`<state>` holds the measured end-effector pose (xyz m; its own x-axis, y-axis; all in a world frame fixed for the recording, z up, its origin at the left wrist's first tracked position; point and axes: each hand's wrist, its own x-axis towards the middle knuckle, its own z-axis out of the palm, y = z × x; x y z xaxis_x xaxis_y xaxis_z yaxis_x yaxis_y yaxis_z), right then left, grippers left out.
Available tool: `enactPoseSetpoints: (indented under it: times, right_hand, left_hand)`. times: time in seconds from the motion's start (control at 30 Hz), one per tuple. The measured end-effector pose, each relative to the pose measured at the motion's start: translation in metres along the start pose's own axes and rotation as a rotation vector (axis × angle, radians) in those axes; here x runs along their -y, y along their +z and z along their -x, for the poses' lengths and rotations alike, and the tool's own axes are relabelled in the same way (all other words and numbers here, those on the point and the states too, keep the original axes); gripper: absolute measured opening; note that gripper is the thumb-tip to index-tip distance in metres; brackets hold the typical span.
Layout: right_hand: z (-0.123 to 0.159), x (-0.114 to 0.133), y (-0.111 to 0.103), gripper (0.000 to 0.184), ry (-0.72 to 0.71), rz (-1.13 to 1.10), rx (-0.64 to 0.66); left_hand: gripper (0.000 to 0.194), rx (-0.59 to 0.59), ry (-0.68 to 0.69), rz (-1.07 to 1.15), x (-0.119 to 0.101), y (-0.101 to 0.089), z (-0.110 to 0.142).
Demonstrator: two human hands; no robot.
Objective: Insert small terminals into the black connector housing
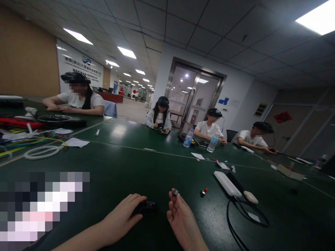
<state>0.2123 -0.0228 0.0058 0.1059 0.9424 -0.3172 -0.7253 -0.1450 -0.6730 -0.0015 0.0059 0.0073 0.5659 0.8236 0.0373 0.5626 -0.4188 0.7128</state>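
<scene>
your right hand [183, 217] has its grip closed on a small grey piece [176, 192], pinched between thumb and fingertips just above the worktop [112, 176]; so little of it seems caught that a slight roll of the thumb could twist it round or let it drop. at about eight o'clock from there, your left hand [125, 211] curls at one end of a black object [150, 206], with fingers and thumb on either side; i cannot tell whether that grip is firm, and if loose, a sideways push could skid the object over the smooth surface. its dark body barely shows against the dark green, so its edges would be easy to misjudge. at three o'clock from the right grip, a red-tipped piece [203, 192] lies loose, where a wide wrist swing might knock it towards the white power strip [227, 184] or the black cable [227, 212] beyond.
</scene>
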Motion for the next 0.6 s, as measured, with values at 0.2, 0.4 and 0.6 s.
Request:
enactPoseSetpoints:
  times: [0.2,0.4,0.6]
  right_hand:
    - [-0.002,-0.005,0.001,0.038,-0.190,0.363,-0.026]
    - [0.000,-0.014,0.001,0.034,-0.440,0.801,0.085]
    - [0.013,-0.015,0.011,0.021,-0.560,1.050,0.210]
  left_hand:
    - [0.042,-0.002,0.012,-0.007,0.000,0.001,0.000]
    - [0.041,-0.027,0.018,-0.014,0.003,0.004,0.000]
    - [0.041,-0.037,0.055,-0.026,0.006,0.006,-0.003]
